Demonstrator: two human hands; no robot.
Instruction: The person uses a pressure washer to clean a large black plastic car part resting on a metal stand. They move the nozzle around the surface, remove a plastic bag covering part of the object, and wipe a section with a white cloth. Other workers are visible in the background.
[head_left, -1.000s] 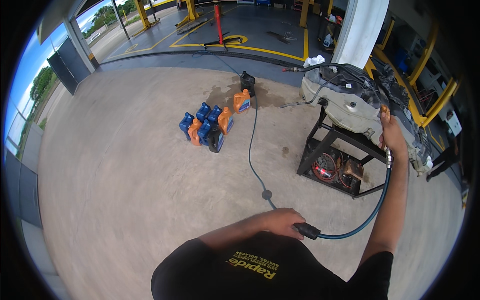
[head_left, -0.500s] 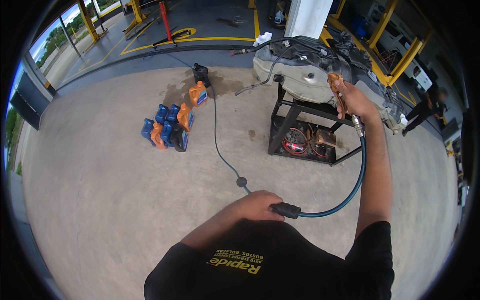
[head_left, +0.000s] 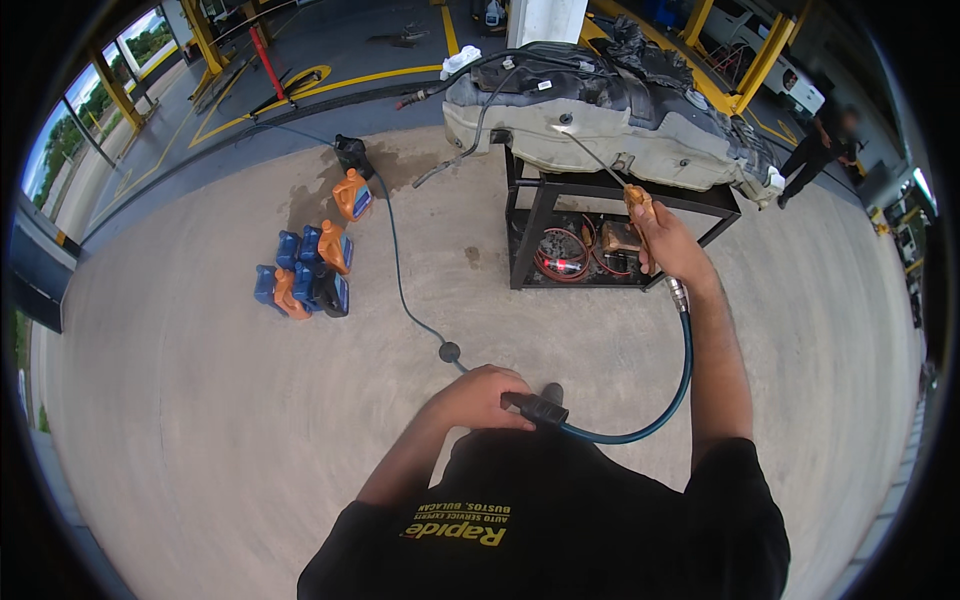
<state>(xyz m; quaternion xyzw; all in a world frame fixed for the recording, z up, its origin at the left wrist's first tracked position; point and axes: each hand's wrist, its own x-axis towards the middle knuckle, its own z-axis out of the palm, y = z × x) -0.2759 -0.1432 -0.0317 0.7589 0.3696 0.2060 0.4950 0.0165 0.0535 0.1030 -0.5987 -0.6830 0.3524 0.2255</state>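
Observation:
My right hand [head_left: 676, 246] is closed around a brass-coloured air blow gun [head_left: 640, 206]. Its long thin nozzle points up and left across the pale side of a big moulded fuel tank [head_left: 540, 150]; whether the tip touches cannot be told. From a metal coupling below the grip, a blue-green air hose [head_left: 686, 360] loops down to my left hand [head_left: 484, 398], held low before my body. That hand grips the hose at a black sleeve [head_left: 543, 408]; some fingers are hidden. The tank lies on a black metal cart [head_left: 532, 232], dark covering and loose hoses on top.
Red cables and a bottle lie on the cart's lower shelf [head_left: 570, 280]. Left of it, several blue, orange and black oil jugs [head_left: 333, 247] stand on the concrete floor. The hose trails past a black ball [head_left: 449, 352]. A person [head_left: 825, 150] stands at far right, near yellow lift posts.
My view has shifted, bringing the cart and tank leftward and more into sight. The blow gun is lower relative to the tank, its nozzle now visible against the side. Both hands keep their grips.

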